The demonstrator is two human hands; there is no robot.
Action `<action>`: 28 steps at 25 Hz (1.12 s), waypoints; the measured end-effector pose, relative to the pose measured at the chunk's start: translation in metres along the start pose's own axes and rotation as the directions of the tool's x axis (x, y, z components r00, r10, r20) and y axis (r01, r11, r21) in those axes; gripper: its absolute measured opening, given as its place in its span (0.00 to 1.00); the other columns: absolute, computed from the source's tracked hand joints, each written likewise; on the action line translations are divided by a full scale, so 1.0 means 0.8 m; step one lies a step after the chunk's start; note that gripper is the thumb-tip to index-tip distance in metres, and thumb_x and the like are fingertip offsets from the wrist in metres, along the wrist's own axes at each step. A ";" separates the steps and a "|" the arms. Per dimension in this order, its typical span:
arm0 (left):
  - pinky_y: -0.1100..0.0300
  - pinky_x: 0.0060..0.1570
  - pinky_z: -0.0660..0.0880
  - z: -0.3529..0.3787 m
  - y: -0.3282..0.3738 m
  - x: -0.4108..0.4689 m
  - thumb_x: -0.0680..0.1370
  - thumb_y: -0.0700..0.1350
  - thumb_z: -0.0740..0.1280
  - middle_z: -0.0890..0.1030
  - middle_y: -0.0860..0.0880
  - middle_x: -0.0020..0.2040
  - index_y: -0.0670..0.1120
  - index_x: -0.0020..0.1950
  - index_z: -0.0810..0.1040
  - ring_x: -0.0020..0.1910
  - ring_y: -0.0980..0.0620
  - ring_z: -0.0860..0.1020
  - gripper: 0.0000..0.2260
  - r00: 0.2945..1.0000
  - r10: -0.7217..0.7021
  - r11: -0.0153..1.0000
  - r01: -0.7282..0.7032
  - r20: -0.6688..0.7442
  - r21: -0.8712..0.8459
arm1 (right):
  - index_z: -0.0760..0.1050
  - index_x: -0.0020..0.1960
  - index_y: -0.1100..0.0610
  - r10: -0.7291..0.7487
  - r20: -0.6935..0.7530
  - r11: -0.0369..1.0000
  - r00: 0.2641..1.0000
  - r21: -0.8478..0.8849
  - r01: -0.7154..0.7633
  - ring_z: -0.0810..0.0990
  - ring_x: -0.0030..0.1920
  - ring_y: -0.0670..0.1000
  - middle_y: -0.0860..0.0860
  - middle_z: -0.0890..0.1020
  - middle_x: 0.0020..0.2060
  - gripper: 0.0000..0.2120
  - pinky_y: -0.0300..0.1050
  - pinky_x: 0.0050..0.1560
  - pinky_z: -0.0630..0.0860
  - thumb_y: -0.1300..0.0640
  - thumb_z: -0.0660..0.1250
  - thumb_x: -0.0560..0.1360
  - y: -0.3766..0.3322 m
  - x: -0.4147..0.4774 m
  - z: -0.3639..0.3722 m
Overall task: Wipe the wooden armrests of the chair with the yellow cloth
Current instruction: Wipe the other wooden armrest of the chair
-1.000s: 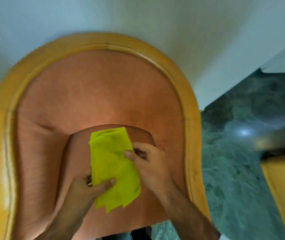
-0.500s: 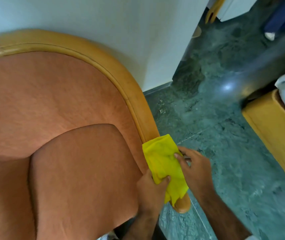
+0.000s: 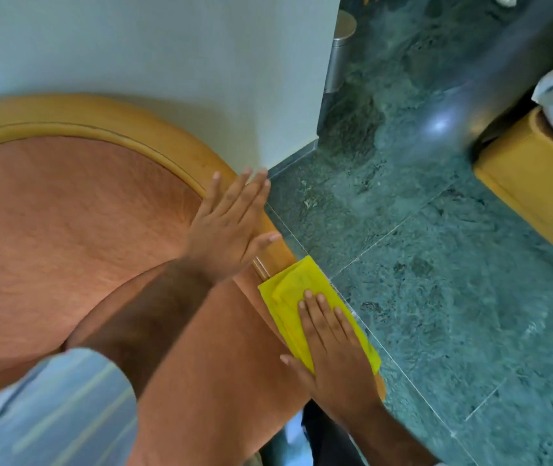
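We stand over the chair [image 3: 67, 247], its orange upholstered back and seat filling the left half of our view, with a pale wall [image 3: 134, 45] behind it at twelve o'clock and a dark green stone floor [image 3: 436, 297] spreading from two to five o'clock. A wooden piece of furniture [image 3: 530, 183] carrying something white sits near the floor's far edge at three o'clock, well apart from us.

The wooden frame [image 3: 181, 149] curves round the chair back and runs down into the right armrest [image 3: 273, 255], whose long axis lies from about eleven o'clock to five o'clock in our view. That line is what the stroke turns on, as we judge it: the wipe has to travel along it, up toward eleven or down toward the armrest's rounded end.

The yellow cloth [image 3: 288, 297], folded into a long pad, lies on the armrest along the same axis. Our right hand [image 3: 332, 348] rests flat on its lower half, fingers together and extended toward eleven o'clock, pressing the cloth rather than gripping it. Bare wood shows just above the cloth's top edge.

Our left hand [image 3: 228, 230] is open and holds nothing, fingers spread slightly, palm laid over the frame at eleven o'clock from the cloth, near it but not touching it. It sits in the path of an upward stroke, so we think it must lift or slide away first.
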State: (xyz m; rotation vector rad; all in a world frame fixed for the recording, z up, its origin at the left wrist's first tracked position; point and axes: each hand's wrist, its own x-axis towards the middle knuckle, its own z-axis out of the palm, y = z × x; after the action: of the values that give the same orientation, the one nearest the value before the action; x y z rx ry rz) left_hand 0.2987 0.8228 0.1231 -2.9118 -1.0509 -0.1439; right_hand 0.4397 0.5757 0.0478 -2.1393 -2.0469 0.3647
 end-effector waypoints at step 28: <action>0.37 0.80 0.57 0.040 -0.025 0.011 0.86 0.61 0.44 0.69 0.46 0.81 0.43 0.81 0.64 0.82 0.45 0.63 0.32 0.971 0.218 0.970 -0.203 -0.101 0.137 | 0.62 0.82 0.56 -0.008 0.034 1.000 0.999 -0.004 0.008 0.57 0.84 0.51 0.50 0.60 0.84 0.38 0.54 0.78 0.61 0.36 0.63 0.80 0.011 -0.057 -0.004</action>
State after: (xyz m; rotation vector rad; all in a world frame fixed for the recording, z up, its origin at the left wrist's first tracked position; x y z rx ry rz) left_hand 0.2950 0.8464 0.0927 -2.8378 -0.7010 -0.2259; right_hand 0.4472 0.5297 0.0514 -2.1413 -2.0757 0.3987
